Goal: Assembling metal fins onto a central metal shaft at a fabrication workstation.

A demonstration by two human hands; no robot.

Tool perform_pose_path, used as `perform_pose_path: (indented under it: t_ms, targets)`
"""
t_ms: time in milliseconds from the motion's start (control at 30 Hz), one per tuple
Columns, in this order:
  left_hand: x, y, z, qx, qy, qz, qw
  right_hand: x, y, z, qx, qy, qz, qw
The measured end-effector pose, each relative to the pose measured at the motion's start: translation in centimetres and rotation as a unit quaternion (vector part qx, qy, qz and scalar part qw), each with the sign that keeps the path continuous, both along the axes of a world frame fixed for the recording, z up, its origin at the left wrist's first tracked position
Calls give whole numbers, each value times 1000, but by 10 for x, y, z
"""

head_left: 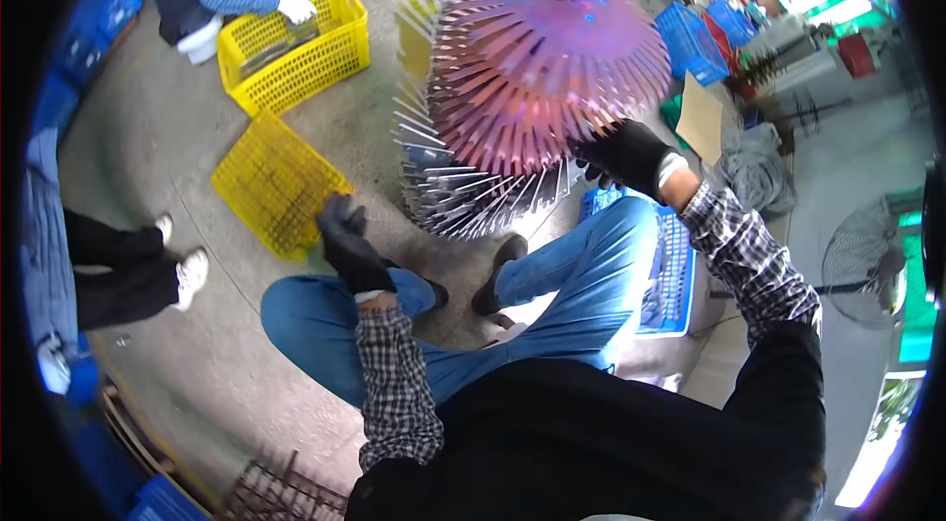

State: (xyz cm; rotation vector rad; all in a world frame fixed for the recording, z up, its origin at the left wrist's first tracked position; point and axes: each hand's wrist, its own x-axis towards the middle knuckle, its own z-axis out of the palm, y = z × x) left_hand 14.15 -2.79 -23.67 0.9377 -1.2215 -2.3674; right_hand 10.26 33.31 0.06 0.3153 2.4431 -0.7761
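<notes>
Two hands in black gloves are at work near the middle of the frame. The person sits low, blue trousers (pixel 552 275) at the bottom centre, with checked sleeves running up from the lower edge.

The left hand (pixel 347 243) sits left of centre, just above the knee. It is curled up, but I cannot tell if it holds anything, as the glove hides it. A tipped yellow basket (pixel 268 181) lies just beside it on the grey floor (pixel 177 353).

The right hand (pixel 629 156) is right of centre and higher up. Its fingers close on the lower right rim of a big round rack (pixel 547 58), where many thin metal strips stick out like sun rays. The top ring looks pink and purple. A lower ring (pixel 463 191) looks silver.

I think the hand is taking a strip off or turning the rack. To do this well, grip one strip only, pull it straight out along its length, and keep the sleeve away from the sharp ends nearby.

A blue crate (pixel 670 270) sits under the right arm. Farther off, in the upper left, another person's white-gloved hand (pixel 296 6) reaches into a second yellow basket (pixel 310 58). More blue crates (pixel 695 43) stand at the upper right.
</notes>
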Motion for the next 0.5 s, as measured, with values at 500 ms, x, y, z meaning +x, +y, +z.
perform_pose_path:
  t_ms: [500]
  targets:
    - [-72, 101, 320, -713, 398, -280, 506, 0, 51, -44, -475, -120, -43, 871]
